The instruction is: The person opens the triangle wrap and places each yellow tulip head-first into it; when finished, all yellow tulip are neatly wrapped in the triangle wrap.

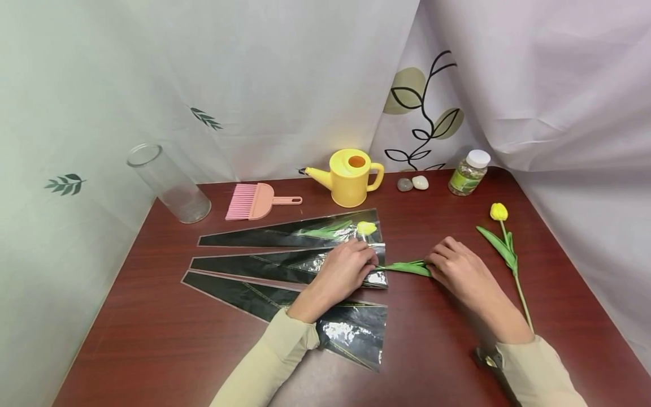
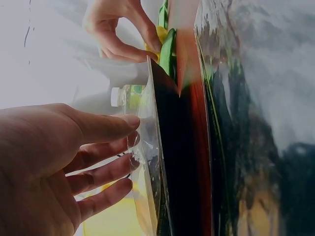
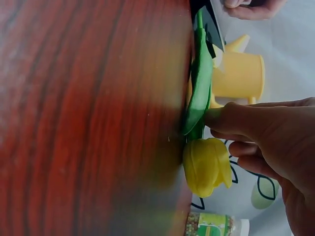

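Reddish-brown tabletop (image 1: 178,345), pale curtain (image 1: 274,85) behind. Right hand (image 1: 460,274): fingers pinching yellow tulip (image 3: 199,88) below bloom (image 3: 206,167), seemingly to steer stem, which lies at mouth of middle sleeve (image 1: 285,267). Left hand (image 1: 348,263): fingers pinching clear film (image 2: 147,142), seemingly to hold mouth parted. Second tulip (image 1: 514,264) at right.

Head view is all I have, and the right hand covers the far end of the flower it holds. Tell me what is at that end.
Observer: The right wrist view shows a yellow bloom there.
Operator: Now report where the right thumb sits.
Observer: In that same view, the thumb of the right hand is against the tulip, just short of the bloom.
Operator: Give me the left thumb as well.
Observer: The left wrist view shows the thumb of the left hand with its tip at the edge of the clear film.
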`<state>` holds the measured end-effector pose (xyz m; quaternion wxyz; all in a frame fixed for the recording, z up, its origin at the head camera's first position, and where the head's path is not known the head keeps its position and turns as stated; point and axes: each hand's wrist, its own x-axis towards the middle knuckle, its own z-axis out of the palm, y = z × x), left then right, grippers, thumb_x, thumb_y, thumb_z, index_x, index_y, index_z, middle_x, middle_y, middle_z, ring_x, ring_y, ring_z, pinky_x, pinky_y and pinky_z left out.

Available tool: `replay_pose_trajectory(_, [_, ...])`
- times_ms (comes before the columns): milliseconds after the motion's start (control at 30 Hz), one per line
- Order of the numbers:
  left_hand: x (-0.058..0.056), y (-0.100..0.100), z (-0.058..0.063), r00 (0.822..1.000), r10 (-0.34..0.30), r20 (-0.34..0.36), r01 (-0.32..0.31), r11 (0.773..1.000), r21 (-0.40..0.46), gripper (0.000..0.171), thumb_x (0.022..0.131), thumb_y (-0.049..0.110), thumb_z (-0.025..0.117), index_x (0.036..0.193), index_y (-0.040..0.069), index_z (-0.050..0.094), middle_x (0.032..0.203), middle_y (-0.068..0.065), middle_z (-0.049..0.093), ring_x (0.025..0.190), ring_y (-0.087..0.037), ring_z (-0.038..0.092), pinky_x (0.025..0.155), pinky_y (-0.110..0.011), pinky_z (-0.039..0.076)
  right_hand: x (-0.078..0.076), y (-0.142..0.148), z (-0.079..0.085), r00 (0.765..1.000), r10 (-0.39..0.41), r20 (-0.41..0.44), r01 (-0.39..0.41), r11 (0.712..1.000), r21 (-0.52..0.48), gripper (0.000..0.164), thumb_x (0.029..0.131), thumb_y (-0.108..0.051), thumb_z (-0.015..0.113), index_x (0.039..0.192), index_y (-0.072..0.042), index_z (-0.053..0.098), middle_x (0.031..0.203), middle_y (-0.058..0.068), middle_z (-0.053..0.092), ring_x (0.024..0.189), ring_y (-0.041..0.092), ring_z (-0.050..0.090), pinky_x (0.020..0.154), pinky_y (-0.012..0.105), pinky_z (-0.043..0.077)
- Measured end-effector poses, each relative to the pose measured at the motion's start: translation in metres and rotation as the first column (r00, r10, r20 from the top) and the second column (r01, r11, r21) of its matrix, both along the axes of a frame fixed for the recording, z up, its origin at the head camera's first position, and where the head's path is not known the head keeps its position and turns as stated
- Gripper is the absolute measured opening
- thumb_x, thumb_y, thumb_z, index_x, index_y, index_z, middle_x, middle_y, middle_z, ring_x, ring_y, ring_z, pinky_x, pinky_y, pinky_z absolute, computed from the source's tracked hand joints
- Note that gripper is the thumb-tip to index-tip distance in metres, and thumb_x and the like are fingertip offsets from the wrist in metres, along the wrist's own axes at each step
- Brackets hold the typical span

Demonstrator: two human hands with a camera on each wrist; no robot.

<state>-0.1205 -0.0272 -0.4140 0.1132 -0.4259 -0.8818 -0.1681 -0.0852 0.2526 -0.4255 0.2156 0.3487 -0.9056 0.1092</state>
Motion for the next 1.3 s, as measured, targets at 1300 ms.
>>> replay_pose_trajectory(1300, [-0.001,0.001,0.000,1.000,0.016,-0.015,-0.016,1.000,-0.009,0.004,0.089,0.021,0.073,0.088,0.019,0.070,0.088,0.007,0.062,0.087,-0.013,0.056,0.079,-0.028,0.047,-0.009,-0.035,0.000,0.995,0.074,0.068,-0.074,0.997,-0.002,0.011,0.078,-0.008,0.078,0.084,-0.008,0.070,0.083,0.000,0.054,0.081,0.018,0.049,0.070,0.034,0.047])
